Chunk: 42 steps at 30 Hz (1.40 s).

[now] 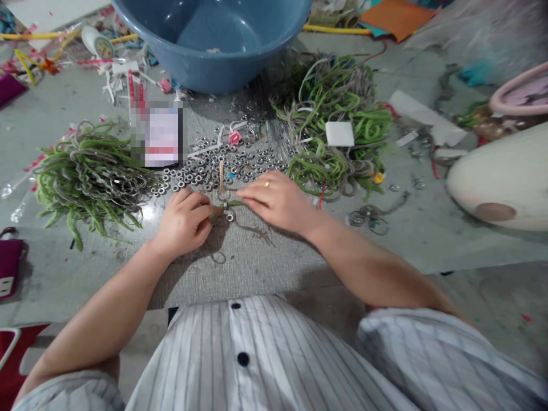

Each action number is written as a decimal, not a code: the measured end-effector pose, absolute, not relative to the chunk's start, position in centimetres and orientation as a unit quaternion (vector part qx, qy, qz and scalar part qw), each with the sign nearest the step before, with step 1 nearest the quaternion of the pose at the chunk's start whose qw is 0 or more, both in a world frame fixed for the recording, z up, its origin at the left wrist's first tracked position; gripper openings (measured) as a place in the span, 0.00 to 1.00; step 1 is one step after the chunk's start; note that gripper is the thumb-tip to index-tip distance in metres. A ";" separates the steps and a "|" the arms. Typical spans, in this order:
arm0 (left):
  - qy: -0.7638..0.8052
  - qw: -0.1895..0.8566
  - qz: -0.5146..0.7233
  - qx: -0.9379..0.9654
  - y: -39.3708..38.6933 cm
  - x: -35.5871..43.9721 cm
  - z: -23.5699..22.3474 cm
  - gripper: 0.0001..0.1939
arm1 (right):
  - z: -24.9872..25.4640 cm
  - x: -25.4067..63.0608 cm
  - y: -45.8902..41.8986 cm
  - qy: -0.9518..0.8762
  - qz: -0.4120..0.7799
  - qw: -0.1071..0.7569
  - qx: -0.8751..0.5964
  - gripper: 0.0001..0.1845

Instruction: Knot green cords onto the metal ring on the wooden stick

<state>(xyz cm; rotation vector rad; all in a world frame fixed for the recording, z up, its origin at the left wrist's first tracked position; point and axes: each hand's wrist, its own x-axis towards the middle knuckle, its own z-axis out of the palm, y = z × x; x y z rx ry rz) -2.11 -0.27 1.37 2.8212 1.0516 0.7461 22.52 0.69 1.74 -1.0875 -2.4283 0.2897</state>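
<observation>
Between my two hands a short green and grey cord is stretched just above the table. My left hand pinches its left end, fingers curled. My right hand, with a gold ring on one finger, pinches the cord's other side. A small metal nut is at the cord's middle; whether it is threaded on I cannot tell. Just beyond my fingers lie many loose metal nuts and a thin wooden stick. A loose grey cord end trails on the table below the hands.
A bundle of green and grey cords lies left, and a looser heap lies right with a white square on it. A blue basin stands behind. A phone lies left of centre; a pale rounded object sits right.
</observation>
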 end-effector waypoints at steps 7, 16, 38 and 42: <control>0.373 0.032 0.268 0.888 -0.1 -2.4 1.5 0.12 | 3.7 27.1 1.6 -0.897 0.052 0.003 -0.440 0.15; 0.332 0.017 0.257 0.907 -0.5 -1.8 1.8 0.09 | 2.6 25.8 1.0 -0.874 0.039 0.021 -0.483 0.16; 0.306 -0.004 0.210 0.929 -0.9 -1.4 1.4 0.12 | -0.2 19.6 -1.6 -0.904 -0.005 0.171 -0.393 0.17; 0.317 -0.001 0.199 0.927 -0.9 -1.4 1.3 0.12 | -0.4 19.4 -1.5 -0.904 -0.018 0.176 -0.388 0.17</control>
